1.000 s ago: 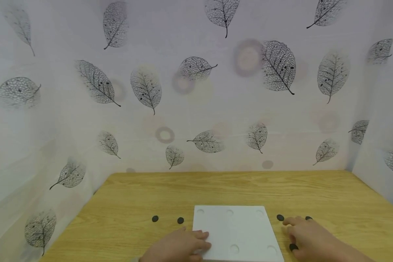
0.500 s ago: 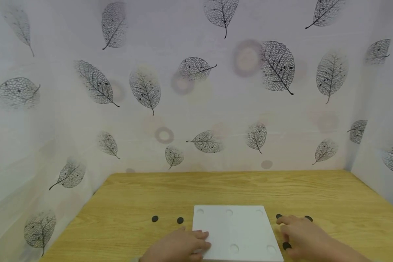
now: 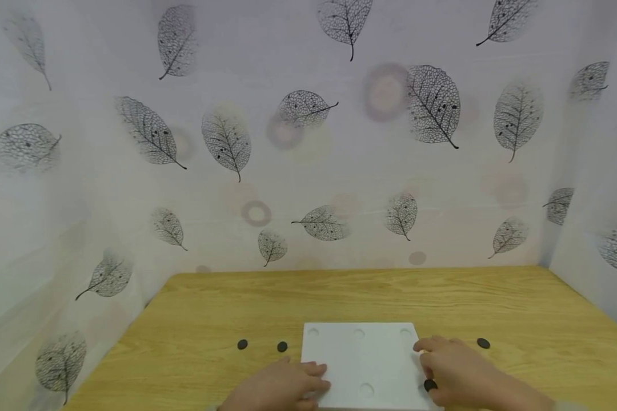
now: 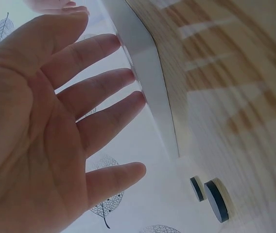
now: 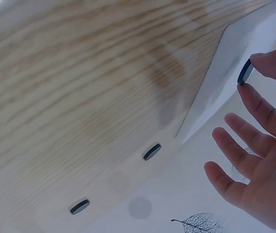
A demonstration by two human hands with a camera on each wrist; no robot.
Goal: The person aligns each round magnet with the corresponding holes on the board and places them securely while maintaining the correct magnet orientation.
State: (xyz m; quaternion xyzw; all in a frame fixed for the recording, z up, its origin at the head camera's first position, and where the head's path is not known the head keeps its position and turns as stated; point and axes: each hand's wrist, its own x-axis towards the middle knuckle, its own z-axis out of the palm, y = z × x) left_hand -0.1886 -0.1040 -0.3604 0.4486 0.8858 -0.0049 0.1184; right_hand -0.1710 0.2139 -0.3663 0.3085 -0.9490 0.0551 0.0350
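**While the left hand (image 3: 283,388) rests at the side of the white board (image 3: 360,365), the right hand (image 3: 455,370) pinches a black disc (image 3: 430,386)**

If you think of the board as a clock on the table (image 3: 211,308), with 12 at its far edge, the black disc is near 4 o'clock, over the rim. I can't tell if it touches the board. The thumb and pointing finger pinch the disc; the other fingers are loose and apart. The left hand, near 8 o'clock, is spread, with fingertips on the board.

To do this step well, I think the pinch should be light and only on the disc's edge. Go slowly, tip the disc flat before letting it down, and hold the board still with the spread hand.

The disc is round, so it has no real long way. In the right wrist view it shows nearly edge-on, slanting from 1 to 7 o'clock. The board's far edge runs from 9 to 3; I can't tell which side is longer. Round dips (image 3: 359,334) show on its top. Two more discs (image 3: 282,346) lie toward 9 o'clock, and another disc (image 3: 483,343) lies toward 3.
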